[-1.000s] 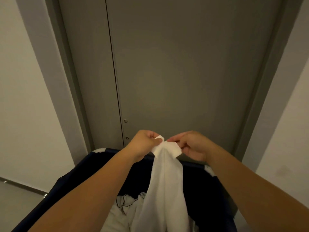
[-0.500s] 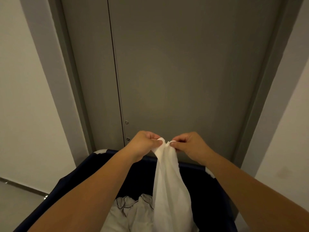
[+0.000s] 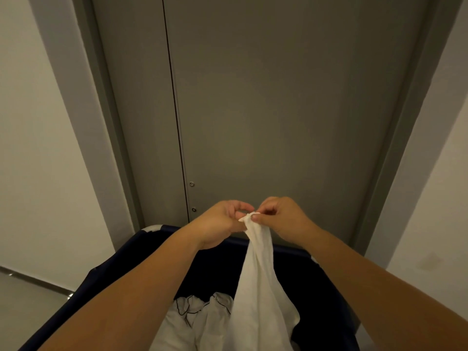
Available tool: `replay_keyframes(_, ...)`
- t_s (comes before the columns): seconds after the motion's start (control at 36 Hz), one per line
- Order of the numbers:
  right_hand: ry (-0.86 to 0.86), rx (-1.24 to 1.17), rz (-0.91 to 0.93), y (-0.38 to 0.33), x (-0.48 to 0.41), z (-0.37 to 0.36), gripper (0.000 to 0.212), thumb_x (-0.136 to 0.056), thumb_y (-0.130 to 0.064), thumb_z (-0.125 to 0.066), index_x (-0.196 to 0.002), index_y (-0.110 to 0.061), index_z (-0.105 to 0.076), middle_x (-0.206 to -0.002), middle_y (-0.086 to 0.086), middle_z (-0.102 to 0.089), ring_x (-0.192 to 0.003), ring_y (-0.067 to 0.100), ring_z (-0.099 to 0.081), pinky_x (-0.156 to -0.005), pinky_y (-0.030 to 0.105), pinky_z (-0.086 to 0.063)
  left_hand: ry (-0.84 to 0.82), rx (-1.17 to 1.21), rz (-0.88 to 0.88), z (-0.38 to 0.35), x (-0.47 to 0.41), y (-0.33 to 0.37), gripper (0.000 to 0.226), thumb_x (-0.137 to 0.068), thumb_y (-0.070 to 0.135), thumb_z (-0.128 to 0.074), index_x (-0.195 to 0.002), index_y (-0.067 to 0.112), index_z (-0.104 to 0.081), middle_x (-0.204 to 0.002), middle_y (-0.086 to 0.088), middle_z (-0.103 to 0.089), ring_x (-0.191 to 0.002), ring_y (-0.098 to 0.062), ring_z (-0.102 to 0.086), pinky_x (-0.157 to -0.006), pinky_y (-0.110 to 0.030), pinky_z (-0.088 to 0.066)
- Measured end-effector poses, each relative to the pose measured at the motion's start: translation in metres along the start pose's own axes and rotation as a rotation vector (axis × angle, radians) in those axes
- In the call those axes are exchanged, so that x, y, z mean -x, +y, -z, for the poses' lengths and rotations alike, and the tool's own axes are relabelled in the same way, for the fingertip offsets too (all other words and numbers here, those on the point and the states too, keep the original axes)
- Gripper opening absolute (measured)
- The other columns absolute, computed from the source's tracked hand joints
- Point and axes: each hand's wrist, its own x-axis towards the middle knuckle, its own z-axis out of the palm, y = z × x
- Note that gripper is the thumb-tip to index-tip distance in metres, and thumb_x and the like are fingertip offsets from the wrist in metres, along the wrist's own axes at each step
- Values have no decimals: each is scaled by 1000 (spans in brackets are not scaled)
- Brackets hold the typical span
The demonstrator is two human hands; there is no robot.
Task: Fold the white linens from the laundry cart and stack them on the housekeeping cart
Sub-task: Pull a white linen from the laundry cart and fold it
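Risk first: both hands meet on one small bunched corner. The right hand (image 3: 278,219) pinches the tip between thumb and forefinger. The left hand (image 3: 222,224) closes its curled fingers on the same bunch, just beside it. If either pinch slackens as the hands part to find an edge, we judge the white linen (image 3: 258,287) falls back into the laundry cart (image 3: 152,239), onto the crumpled pile (image 3: 192,317) there. Its lower end could also snag that pile and twist.

The linen itself is thin, soft and plain white. It hangs from the hands as a narrow gathered rope and widens below, inside the cart. We see no housekeeping cart.
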Motion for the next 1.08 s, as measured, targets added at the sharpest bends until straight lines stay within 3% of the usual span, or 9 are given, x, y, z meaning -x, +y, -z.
replay_keyframes(0.22, 93, 83, 41, 2, -1, -9, 14, -83, -20, -72, -72, -12, -69, -83, 2, -60, -70, 12, -58, -63, 21, -47, 51, 39, -3, 0, 1, -3, 53, -84, -15, -58, -127, 10, -39, -94, -12, -72, -88, -21, -67, -84, -28, -51)
replay_keyframes(0.39, 84, 73, 27, 7, 1, -15, 17, -81, -22, -75, -67, -17, -67, -76, -3, -56, -63, 5, -52, -59, 16, -42, 135, -223, -13, 0, -2, -6, 40, -88, -4, -57, -115, 21, -44, -95, -12, -71, -85, -26, -62, -90, -50, -49)
replay_keyframes(0.5, 72, 10, 29, 8, 3, -17, 24, -80, -24, -76, -61, -26, -61, -73, -4, -55, -58, 1, -49, -58, 14, -40, 202, -323, -40, 0, -7, -4, 29, -89, 1, -53, -104, 23, -44, -98, -17, -69, -73, -25, -56, -69, -40, -45)
replay_keyframes(0.61, 41, -61, 1, 11, 4, -20, 17, -80, -18, -76, -69, -26, -65, -77, -4, -60, -62, 1, -52, -62, 18, -43, 195, -521, -74, 8, -12, 11, 31, -87, -3, -46, -94, 27, -40, -92, -9, -63, -63, -11, -50, -59, -25, -41)
replay_keyframes(0.78, -20, -125, -32, 24, 6, -37, 9, -84, -11, -70, -78, -17, -70, -67, -8, -64, -62, 2, -55, -64, 22, -45, 173, -773, -140, 31, -14, 43, 31, -85, -2, -44, -88, 29, -40, -93, -13, -60, -71, -16, -50, -63, -32, -42)
replay_keyframes(0.86, -61, -14, -62, 35, 1, -42, 12, -87, -7, -60, -86, -12, -71, -80, 13, -68, -68, 15, -59, -66, 29, -47, 199, -900, -177, 41, -14, 60, 33, -84, -4, -41, -84, 29, -38, -85, -7, -53, -70, -18, -46, -60, -33, -40)
replay_keyframes(0.92, -89, 41, -103, 40, -2, -40, 21, -84, -3, -56, -75, -17, -69, -73, 10, -66, -63, 12, -57, -61, 26, -45, 240, -963, -201, 46, -13, 71, 33, -84, -5, -40, -84, 28, -38, -86, -7, -53, -72, -20, -47, -61, -34, -42)
replay_keyframes(1.0, -149, 134, -174, 51, -3, -35, 32, -80, -1, -52, -54, -19, -46, -55, -3, -46, -52, 8, -42, -51, 23, -34, 300, -1053, -236, 55, -12, 89, 29, -85, -6, -39, -88, 22, -41, -88, -5, -54, -77, -24, -51, -65, -36, -46)
replay_keyframes(1.08, -152, 222, -233, 68, -2, -27, 19, -77, -3, -51, -59, -6, -45, -60, 8, -41, -57, 15, -38, -55, 27, -28, 412, -1089, -321, 68, -14, 109, 41, -78, -12, -38, -78, 30, -39, -84, -9, -53, -75, -28, -52, -66, -41, -48)
